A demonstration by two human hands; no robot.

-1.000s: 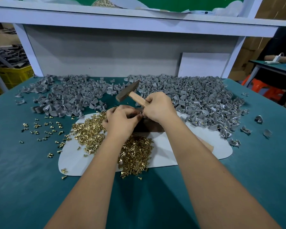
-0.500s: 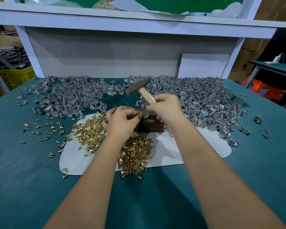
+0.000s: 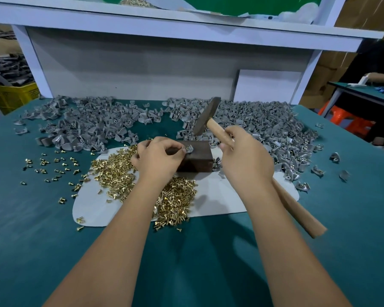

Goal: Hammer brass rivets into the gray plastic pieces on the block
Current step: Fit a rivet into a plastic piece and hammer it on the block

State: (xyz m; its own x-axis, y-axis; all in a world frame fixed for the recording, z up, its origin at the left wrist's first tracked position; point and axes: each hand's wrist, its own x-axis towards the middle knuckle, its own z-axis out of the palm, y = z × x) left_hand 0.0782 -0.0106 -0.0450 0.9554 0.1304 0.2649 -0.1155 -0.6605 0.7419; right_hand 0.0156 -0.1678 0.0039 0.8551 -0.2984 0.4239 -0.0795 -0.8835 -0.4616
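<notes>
Head view: right hand gripping raised hammer

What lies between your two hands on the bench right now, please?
In the head view, the dark block sits between the left hand and the right hand, with a gray plastic piece on top; the hammer head is raised above it.

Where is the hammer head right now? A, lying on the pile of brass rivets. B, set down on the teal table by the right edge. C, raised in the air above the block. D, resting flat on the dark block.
C: the right hand grips the wooden handle and the hammer head is tilted up, clear of the dark block, where the left hand pinches a gray piece.
</notes>
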